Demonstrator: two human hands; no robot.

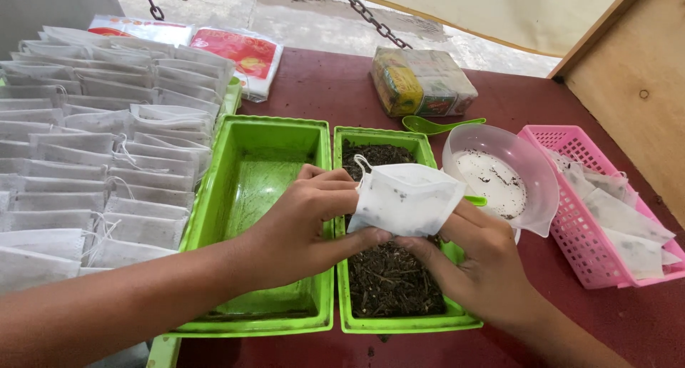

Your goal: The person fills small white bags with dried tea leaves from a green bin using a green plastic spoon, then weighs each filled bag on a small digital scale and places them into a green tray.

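- The left hand (300,222) and the right hand (474,257) are both pinching one white filter pouch (407,197), holding it just above the right green tray (349,318), which is filled with dark dried leaves (389,275).
- The left hand's fingers are clamping the pouch's left edge; the right hand's thumb and fingers are closing on its lower right corner. Neither hand is free.
- The pouch is bulging slightly and showing dark specks through the fabric, with a drawstring loop (361,161) standing up at its top left.
- In my judgement, the pouch is best kept over the leaf tray, so that any spill is falling back into it, and held by its edges rather than its middle.
- Two green trays are sitting side by side on the dark red tabletop (328,89); the left green tray (264,175) is looking nearly bare.
- One clear plastic bowl (499,175), dusted with leaf crumbs, is resting to the right; two green spoon handles are showing, one green spoon (439,124) behind the bowl and another partly hidden under the pouch.
- One pink basket (571,218) is holding several flat pouches; the exact number cannot be told.
- Many flat pouches (93,168) are lying in overlapping rows on the left, too many to count surely.
- One wrapped block of packets (421,82) and two red and white bags (235,57) are lying at the back.
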